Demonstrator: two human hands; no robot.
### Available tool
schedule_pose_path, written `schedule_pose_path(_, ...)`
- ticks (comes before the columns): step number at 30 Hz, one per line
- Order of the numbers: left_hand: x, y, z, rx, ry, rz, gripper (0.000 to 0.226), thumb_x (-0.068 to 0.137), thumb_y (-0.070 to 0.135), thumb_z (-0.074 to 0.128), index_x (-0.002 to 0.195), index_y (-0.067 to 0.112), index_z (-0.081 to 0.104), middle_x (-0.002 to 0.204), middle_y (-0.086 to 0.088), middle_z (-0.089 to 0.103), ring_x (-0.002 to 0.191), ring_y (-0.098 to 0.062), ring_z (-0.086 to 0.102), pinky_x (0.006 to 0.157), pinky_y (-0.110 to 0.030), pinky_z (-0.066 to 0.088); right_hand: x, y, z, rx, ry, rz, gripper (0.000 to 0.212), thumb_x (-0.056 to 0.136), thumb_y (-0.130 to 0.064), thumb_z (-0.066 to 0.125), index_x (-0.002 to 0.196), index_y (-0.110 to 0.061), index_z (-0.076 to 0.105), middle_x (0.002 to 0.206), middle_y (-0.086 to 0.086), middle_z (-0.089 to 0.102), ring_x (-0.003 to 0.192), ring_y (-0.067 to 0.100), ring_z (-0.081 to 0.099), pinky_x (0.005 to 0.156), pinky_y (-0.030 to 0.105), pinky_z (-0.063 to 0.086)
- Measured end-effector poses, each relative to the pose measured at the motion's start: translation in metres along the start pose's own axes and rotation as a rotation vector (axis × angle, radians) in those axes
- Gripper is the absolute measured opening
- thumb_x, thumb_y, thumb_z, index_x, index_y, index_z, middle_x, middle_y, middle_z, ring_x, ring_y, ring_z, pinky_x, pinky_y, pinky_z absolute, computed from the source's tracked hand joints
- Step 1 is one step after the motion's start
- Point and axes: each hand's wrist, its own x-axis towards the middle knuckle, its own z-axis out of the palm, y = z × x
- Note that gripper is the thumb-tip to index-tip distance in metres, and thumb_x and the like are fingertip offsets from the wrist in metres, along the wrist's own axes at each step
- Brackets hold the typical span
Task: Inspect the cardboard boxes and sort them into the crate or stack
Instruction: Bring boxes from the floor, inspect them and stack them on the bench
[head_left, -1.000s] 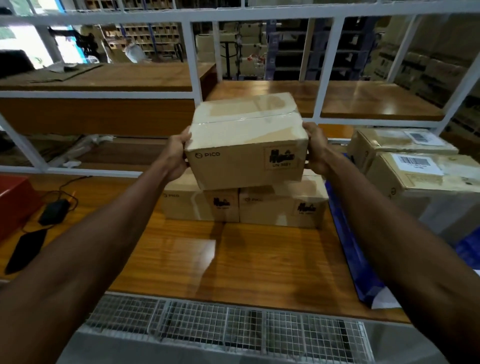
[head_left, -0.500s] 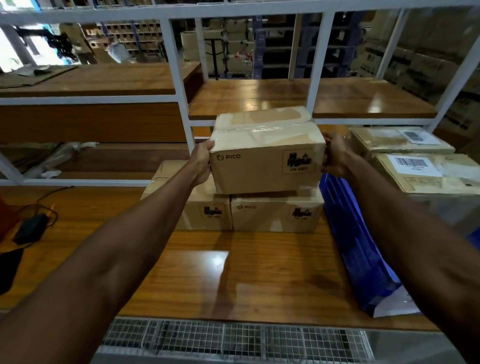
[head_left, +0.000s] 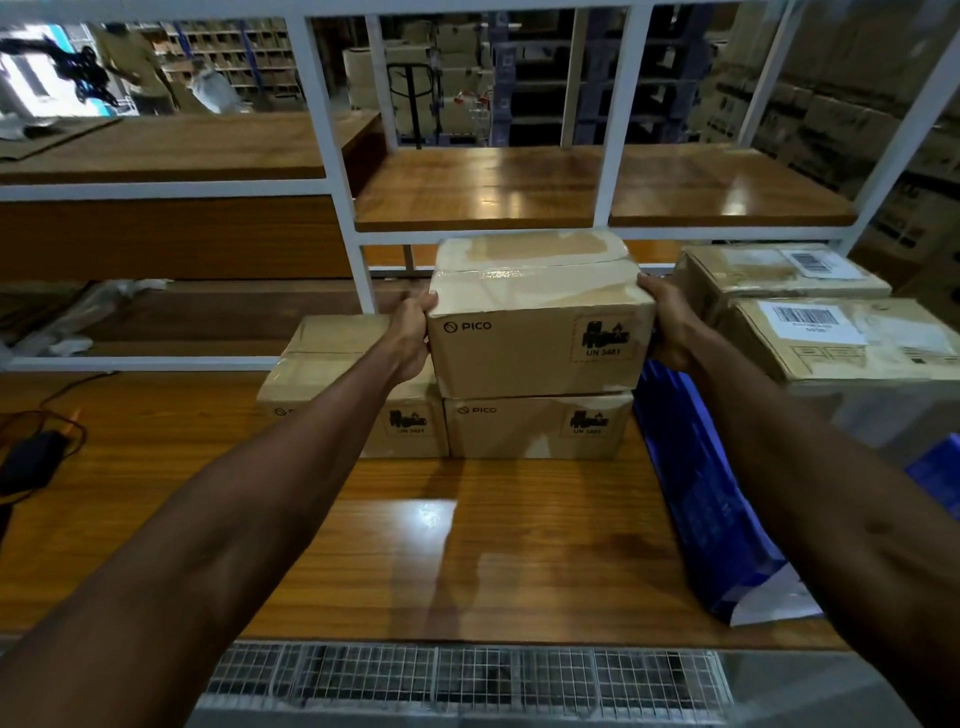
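A taped cardboard box (head_left: 537, 332) marked PICO sits on top of the right one of two like boxes, the lower right box (head_left: 535, 428) and the lower left box (head_left: 332, 374), on the wooden table (head_left: 493, 551). My left hand (head_left: 410, 338) grips its left side with the thumb over the top edge. My right hand (head_left: 667, 325) grips its right side. A blue crate (head_left: 701, 483) stands at the right and holds two larger labelled boxes (head_left: 831, 338).
White shelf posts (head_left: 343, 208) and a wooden shelf (head_left: 597, 182) rise behind the stack. A black device with cables (head_left: 31, 457) lies at the left. A wire grid (head_left: 467, 680) runs along the table's near edge. People stand far back left.
Both hands have carried the box down and to the right, from mid-air onto the lower right box. The view has shifted closer to the stack.
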Motion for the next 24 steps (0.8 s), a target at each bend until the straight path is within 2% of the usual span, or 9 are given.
schedule_pose_path(2,0.001,-0.002,0.0,-0.007,-0.003,0.005,0.03,0.111,0.024,0.034,0.107,0.026,0.064,0.107,-0.008,0.073,0.096,-0.022,0.065,0.092,-0.038,0.05,0.004,0.001,-0.002,0.004,-0.013,-0.012,0.051,0.097,-0.06,0.051,0.135,-0.027,0.061,0.122,0.014,0.075,0.117,0.033,0.071,0.104,0.056,0.051)
schedule_pose_path(7,0.001,-0.004,0.0,-0.031,-0.011,0.01,0.033,0.111,0.026,0.032,0.121,0.019,0.063,0.118,-0.014,0.073,0.096,-0.023,0.07,0.073,-0.033,0.057,0.007,0.003,-0.004,0.035,-0.037,-0.014,0.05,0.098,-0.057,0.053,0.136,-0.026,0.06,0.124,0.015,0.074,0.116,0.034,0.071,0.103,0.056,0.052)
schedule_pose_path(11,0.001,-0.003,0.0,-0.029,-0.004,0.007,0.035,0.111,0.026,0.032,0.129,0.013,0.06,0.109,-0.012,0.074,0.089,-0.02,0.071,0.065,-0.029,0.057,0.003,0.001,-0.003,0.049,-0.033,-0.012,0.045,0.102,-0.053,0.05,0.136,-0.024,0.057,0.126,0.016,0.073,0.115,0.033,0.071,0.102,0.053,0.054)
schedule_pose_path(14,0.003,-0.004,0.003,-0.015,-0.013,0.005,0.032,0.111,0.025,0.032,0.124,0.017,0.06,0.109,-0.009,0.073,0.091,-0.019,0.069,0.069,-0.029,0.055,0.002,0.002,-0.003,0.048,-0.004,-0.003,0.04,0.103,-0.052,0.048,0.131,-0.025,0.057,0.122,0.016,0.074,0.114,0.032,0.071,0.1,0.052,0.055)
schedule_pose_path(19,0.007,-0.005,0.009,0.007,-0.036,0.009,0.033,0.112,0.026,0.03,0.11,0.028,0.063,0.108,-0.006,0.073,0.092,-0.017,0.068,0.072,-0.028,0.053,0.008,0.011,-0.009,0.037,0.012,0.03,0.05,0.101,-0.058,0.045,0.136,-0.024,0.058,0.123,0.016,0.074,0.116,0.033,0.07,0.101,0.052,0.053)
schedule_pose_path(24,0.012,-0.007,0.008,0.021,-0.023,0.007,0.029,0.112,0.025,0.032,0.116,0.028,0.06,0.112,-0.005,0.072,0.094,-0.017,0.067,0.078,-0.03,0.052,0.01,0.015,-0.009,0.067,0.015,0.034,0.054,0.101,-0.058,0.046,0.138,-0.021,0.057,0.125,0.017,0.073,0.113,0.032,0.072,0.099,0.048,0.056)
